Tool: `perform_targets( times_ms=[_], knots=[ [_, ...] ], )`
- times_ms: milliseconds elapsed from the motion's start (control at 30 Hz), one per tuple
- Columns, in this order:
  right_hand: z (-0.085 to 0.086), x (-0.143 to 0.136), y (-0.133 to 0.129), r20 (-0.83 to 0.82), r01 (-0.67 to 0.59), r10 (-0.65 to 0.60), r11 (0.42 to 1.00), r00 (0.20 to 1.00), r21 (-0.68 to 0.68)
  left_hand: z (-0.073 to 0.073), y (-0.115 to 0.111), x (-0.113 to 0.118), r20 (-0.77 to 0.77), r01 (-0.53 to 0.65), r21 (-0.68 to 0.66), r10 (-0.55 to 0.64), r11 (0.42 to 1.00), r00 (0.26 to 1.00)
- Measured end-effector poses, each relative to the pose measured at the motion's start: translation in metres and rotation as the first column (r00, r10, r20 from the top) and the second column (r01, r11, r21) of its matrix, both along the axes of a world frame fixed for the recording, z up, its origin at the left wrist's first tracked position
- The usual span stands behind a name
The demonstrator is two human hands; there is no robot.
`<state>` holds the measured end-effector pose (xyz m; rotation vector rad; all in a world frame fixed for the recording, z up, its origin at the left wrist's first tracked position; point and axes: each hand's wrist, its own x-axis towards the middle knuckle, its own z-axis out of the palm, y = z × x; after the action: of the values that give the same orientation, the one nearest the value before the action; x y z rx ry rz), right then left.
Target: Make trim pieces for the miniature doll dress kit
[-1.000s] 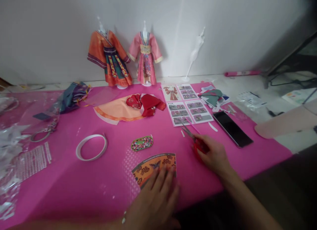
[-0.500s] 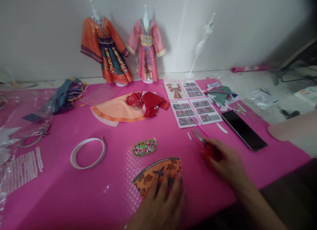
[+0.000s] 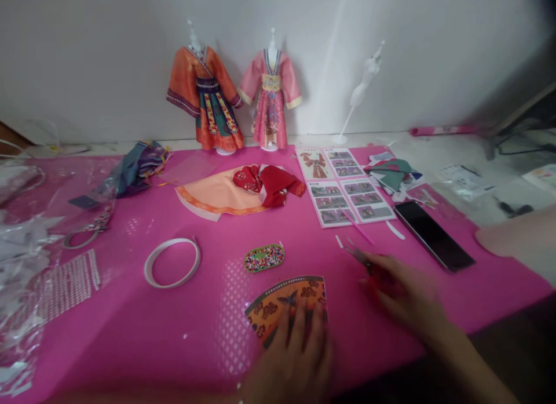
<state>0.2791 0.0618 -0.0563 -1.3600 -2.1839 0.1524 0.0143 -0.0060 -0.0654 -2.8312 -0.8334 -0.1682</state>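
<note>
My left hand [image 3: 295, 349] lies with its fingers spread flat on an orange patterned fabric piece [image 3: 271, 305], a fan shape with a dark border, a row of white dots and a butterfly. The hand covers its lower part. To the right, my right hand [image 3: 403, 291] is closed round red-handled scissors [image 3: 369, 268], their metal blades pointing up and left, slightly apart. A small white strip [image 3: 339, 241] lies just beyond the blade tips. Above the fabric piece sits a green-rimmed oval tray [image 3: 247, 266] of colourful beads.
A roll of white tape [image 3: 150, 270] is at left, near plastic bags and white bead sheets [image 3: 69, 285]. Beyond lie a peach skirt [image 3: 208, 195], red cloth [image 3: 278, 186], instruction sheet [image 3: 334, 186] and phone [image 3: 434, 236]. Two dressed mannequins [image 3: 208, 102] and a bare one [image 3: 365, 79] stand behind.
The camera view has turned, so most things sit further right in the picture. The scissors have drawn back slightly from the white strip. My left hand stays on the fabric piece.
</note>
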Motion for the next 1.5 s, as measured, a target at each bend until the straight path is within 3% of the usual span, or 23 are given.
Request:
perform_targets(
  times_ms=[300,500,700,1033,1200,1500],
  knots=[
    [0.021,-0.01,-0.007,0.179,-0.078,0.095,0.992,0.979,-0.095,0.007,0.0,-0.002,-0.043,0.006,-0.145,-0.013,0.989,0.999],
    [0.017,-0.018,-0.021,0.285,-0.06,0.106,0.985,0.953,-0.164,0.01,0.002,-0.003,-0.026,-0.005,-0.15,0.002,0.989,1.0],
    [0.012,-0.025,-0.027,0.304,-0.104,0.145,0.983,0.942,-0.15,0.011,0.006,-0.003,-0.006,0.027,-0.178,-0.028,0.984,1.0],
    [0.037,-0.062,-0.02,0.391,-0.254,0.317,0.945,0.864,-0.206,0.003,-0.006,-0.003,-0.036,-0.034,-0.116,0.03,0.993,0.999],
    [0.038,-0.075,-0.018,0.413,-0.248,0.306,0.95,0.858,-0.189,0.005,-0.008,-0.002,-0.055,-0.04,-0.097,0.035,0.995,0.998],
    [0.037,-0.075,-0.017,0.434,-0.254,0.327,0.942,0.839,-0.218,0.01,-0.003,-0.003,0.054,-0.06,-0.019,0.061,0.998,0.997]
  ],
)
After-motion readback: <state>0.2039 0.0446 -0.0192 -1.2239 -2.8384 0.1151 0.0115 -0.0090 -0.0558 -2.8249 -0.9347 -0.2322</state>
